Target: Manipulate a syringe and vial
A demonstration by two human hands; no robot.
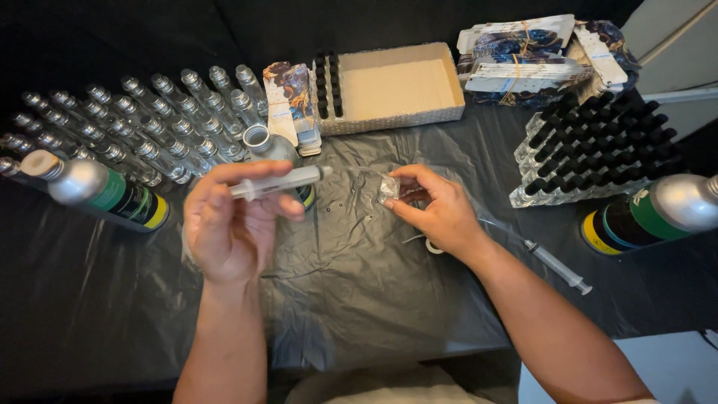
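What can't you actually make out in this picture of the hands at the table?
Head view, the only one:
- What the right hand pinches: a small clear thing, too small and shiny to name.
- Whether the syringe in the left hand holds liquid: blurred, partly behind the fingers.
- The open metal bottle: its lower half is hidden by that hand.
- The can at right: cut off by the edge.

Silver bottle (pixel 93 193) at the table's left edge: neck blurred. Second silver bottle (pixel 662 213) at the right edge: top cut off by the frame. Open bottle (pixel 273 153): body hidden behind the left hand (pixel 228 224). Small clear vial (pixel 387 187) (pinched in the right hand (pixel 441 213)): contents too small to tell.
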